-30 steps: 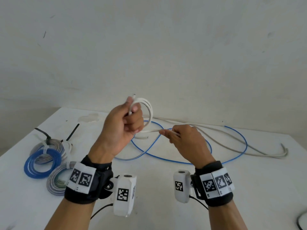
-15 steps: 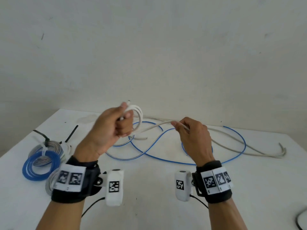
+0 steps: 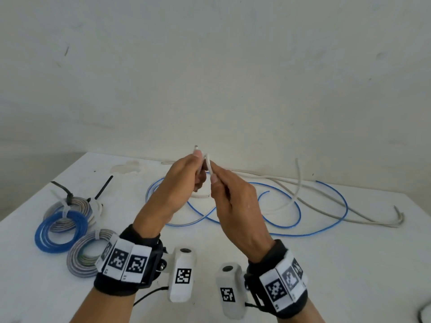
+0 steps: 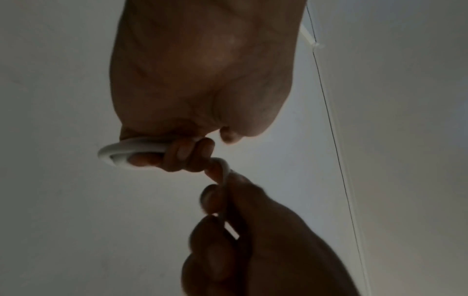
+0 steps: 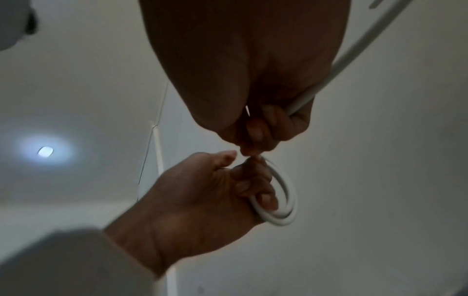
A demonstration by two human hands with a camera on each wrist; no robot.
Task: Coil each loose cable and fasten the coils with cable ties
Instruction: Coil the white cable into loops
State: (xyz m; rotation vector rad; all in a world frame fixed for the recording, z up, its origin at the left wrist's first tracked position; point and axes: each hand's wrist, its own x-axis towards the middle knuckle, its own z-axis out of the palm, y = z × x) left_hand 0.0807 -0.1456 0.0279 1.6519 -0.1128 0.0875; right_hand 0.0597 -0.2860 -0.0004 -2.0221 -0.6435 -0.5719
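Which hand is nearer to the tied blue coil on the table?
Left. The left hand is raised right of the blue coil; the right hand is farther right, beyond it.

A white table (image 3: 303, 276) stands against a pale wall (image 3: 210, 66), and the wall has some small dark marks. In the right wrist view, a round lamp (image 5: 45, 151) shines on the ceiling.

From the head view, the left hand (image 3: 180, 183) hides most of the white cable's coil (image 3: 207, 163) from us; a dark cable (image 3: 424, 311) is cut off at the right edge; wrist views are dim, the right hand (image 5: 243, 66) blurred.
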